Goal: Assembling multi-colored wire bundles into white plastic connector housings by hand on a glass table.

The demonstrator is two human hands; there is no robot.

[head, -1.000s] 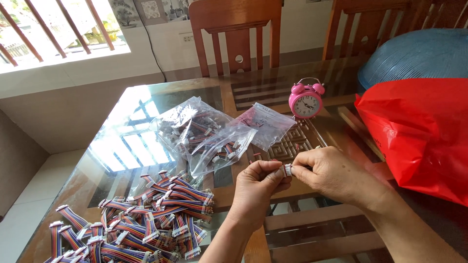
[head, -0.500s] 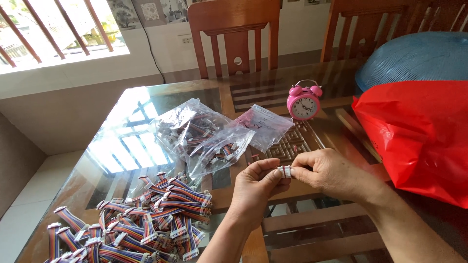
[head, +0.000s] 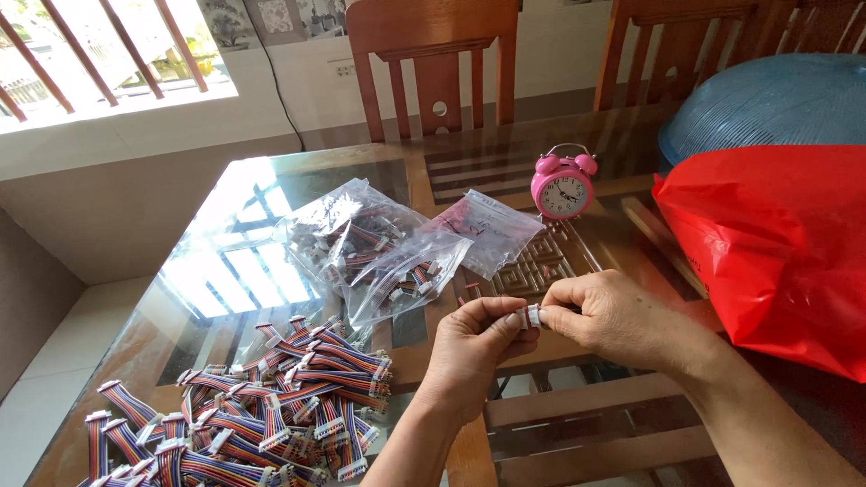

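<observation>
Your left hand [head: 474,343] and right hand [head: 604,317] meet above the near edge of the desk [head: 225,271], both pinching one small white connector [head: 532,316] between fingertips; compared with a second ago the grip looks unchanged, the hands only a touch lower in view, so the fitting work seems not yet finished; the pile of striped ribbon cables [head: 271,406] lies untouched at your left; two clear bags [head: 379,252] of parts sit just beyond; a pink alarm clock [head: 562,185] and red plastic bag [head: 776,252] stand farther off.
</observation>
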